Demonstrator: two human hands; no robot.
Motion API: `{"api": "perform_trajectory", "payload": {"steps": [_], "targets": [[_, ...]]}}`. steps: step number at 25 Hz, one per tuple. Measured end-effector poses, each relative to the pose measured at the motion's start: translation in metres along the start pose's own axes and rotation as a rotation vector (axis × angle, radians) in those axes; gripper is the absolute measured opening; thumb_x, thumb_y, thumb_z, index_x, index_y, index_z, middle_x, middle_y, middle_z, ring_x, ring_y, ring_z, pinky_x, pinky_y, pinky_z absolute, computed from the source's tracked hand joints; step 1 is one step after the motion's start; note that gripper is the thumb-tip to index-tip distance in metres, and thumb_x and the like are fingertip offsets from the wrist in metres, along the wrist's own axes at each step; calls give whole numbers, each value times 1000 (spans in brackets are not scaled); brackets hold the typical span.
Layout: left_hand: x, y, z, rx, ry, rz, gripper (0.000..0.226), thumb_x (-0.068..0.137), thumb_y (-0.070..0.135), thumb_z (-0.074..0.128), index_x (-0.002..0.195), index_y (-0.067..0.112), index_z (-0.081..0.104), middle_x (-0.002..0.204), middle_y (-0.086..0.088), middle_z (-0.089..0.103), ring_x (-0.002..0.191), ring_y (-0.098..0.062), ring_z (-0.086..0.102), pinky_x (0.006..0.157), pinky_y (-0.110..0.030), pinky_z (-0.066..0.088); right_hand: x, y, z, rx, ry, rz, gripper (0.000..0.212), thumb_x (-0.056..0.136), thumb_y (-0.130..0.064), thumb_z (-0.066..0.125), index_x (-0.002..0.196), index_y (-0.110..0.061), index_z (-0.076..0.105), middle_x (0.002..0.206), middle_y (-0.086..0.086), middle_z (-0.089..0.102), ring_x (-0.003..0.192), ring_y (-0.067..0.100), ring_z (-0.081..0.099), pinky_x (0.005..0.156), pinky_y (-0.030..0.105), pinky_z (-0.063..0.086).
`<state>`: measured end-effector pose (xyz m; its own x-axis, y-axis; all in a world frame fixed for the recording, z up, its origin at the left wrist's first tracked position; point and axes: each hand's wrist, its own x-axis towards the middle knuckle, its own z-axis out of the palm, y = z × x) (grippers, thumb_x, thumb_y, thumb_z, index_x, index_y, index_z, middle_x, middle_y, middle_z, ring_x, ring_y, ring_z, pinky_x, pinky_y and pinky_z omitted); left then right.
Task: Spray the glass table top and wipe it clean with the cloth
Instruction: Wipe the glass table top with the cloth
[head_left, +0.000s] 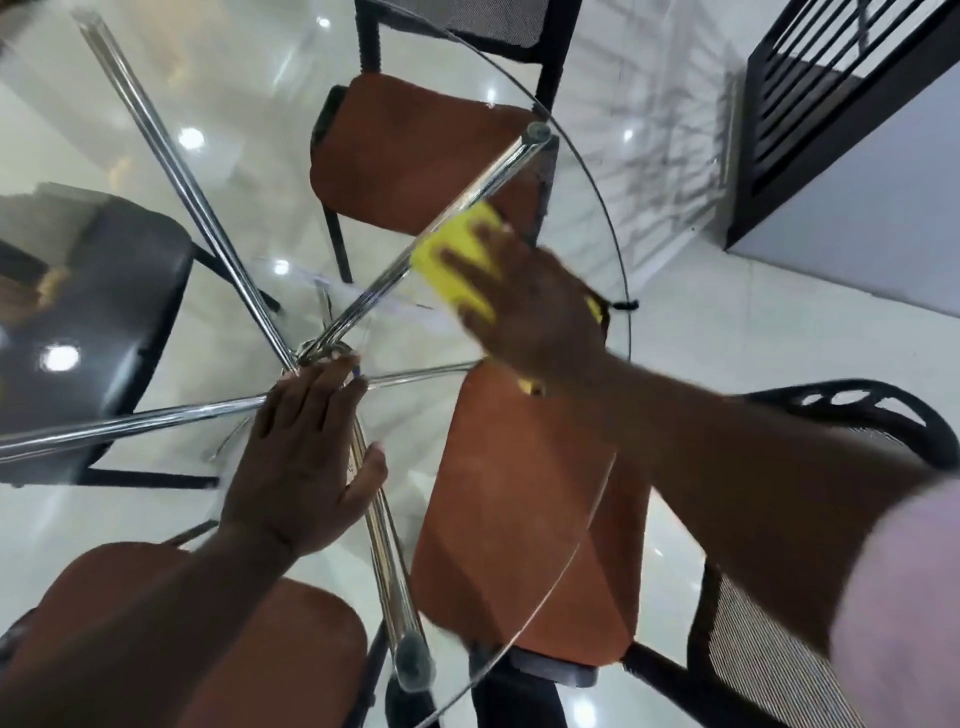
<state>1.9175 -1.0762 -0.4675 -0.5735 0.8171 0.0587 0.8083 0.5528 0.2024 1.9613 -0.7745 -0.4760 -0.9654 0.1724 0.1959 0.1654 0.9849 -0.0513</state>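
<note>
A folded yellow cloth (457, 254) lies flat on a round glass table top (234, 171), at about 1 o'clock from the table's centre and close to its far right rim. The person's right hand (524, 312) presses down on the cloth with fingers spread and straight; the cloth's yellow shows between them, and both hand and cloth are slightly blurred. A pale pink sleeve (904, 613) covers the upper part of that arm at 4 o'clock in the view. The left hand (306, 457) rests palm down on the bare glass at 6 o'clock from the centre, fingers straight and close together, thumb held out to the side, holding nothing. Its fingertips reach the spot above the chrome hub (322, 353), where shiny chrome legs (171, 150) cross beneath the glass and run out toward the rim. Seen through the glass, three chairs with orange seats stand tucked under the table: one at 12 o'clock (405, 150), one at 4 o'clock (519, 519), one at 7 o'clock (234, 649). A chair with a black seat (93, 322) stands at 9 o'clock. Glossy white floor tiles (779, 364) surround the table, and a dark barred railing (831, 78) stands at 2 o'clock.
</note>
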Motion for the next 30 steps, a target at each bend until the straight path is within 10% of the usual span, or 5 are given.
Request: {"api": "perform_trajectory", "payload": {"steps": [6,10,17,24,30], "targets": [[84,-4,-14,46,108,-26,61,96,54,51,131,5,61,140,-14,60,127,-40,58,110,-53,43,-9,28,-10,-72,165,359,56,115,-50,36,169,-36,35,175,14,35,157,40,41,123,56,37],[153,-7,3,89,7,-81,83,96,67,46,157,11,42,170,-7,33,151,-34,39,127,-53,24,-25,37,-14,-54,62,182,58,115,-49,37,171,-36,30,178,14,27,159,41,38,124,57,36],[161,-13,7,94,21,-112,89,95,72,47,160,12,39,171,-6,32,155,-31,36,124,-54,29,219,76,36,-47,124,75,57,109,-52,38,164,-39,44,171,13,44,150,41,51,117,60,44],[160,-8,-1,38,-43,-138,88,94,72,48,157,11,44,170,-6,34,155,-31,36,123,-57,30,94,101,0,-14,90,8,57,115,-49,41,170,-36,34,178,10,31,159,36,41,122,53,41],[160,-10,2,30,-91,-162,92,94,77,44,162,16,35,174,-2,24,160,-24,25,127,-52,24,307,56,47,17,50,-60,59,107,-55,36,165,-45,40,174,8,40,155,35,46,120,59,42]]}}
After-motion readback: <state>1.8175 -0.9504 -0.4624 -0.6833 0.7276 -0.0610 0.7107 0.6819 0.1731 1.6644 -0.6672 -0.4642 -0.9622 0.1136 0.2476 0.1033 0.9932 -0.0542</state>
